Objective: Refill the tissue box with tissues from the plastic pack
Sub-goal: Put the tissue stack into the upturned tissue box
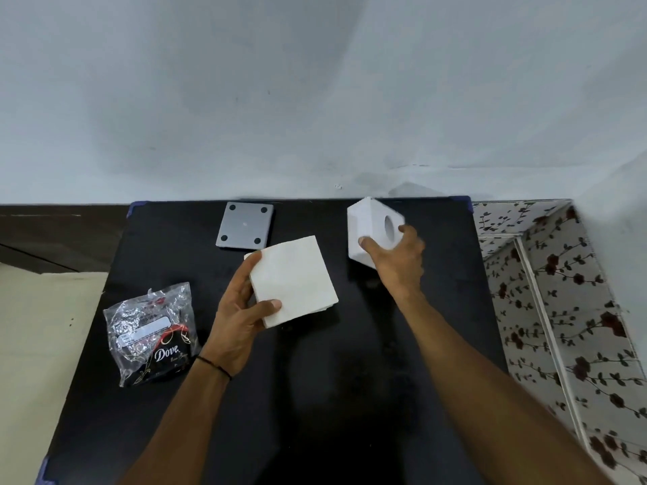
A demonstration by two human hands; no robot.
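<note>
The person is working over a black table (350,379), and the white tissue box (371,229) serves as my landmark. The right hand (395,260) is gripping that box, tilted off the table with its round hole facing up and toward us, likely so the open underside can take a refill. Left of the box, the left hand (234,320) is pinching a square stack of tissues (294,281) at its edge, thumb on top, seemingly ready to feed it in. Farther left, the grey base plate (245,225) is lying apart. Well left and nearer, the plastic pack (150,330) is sitting crumpled, apparently emptied.
</note>
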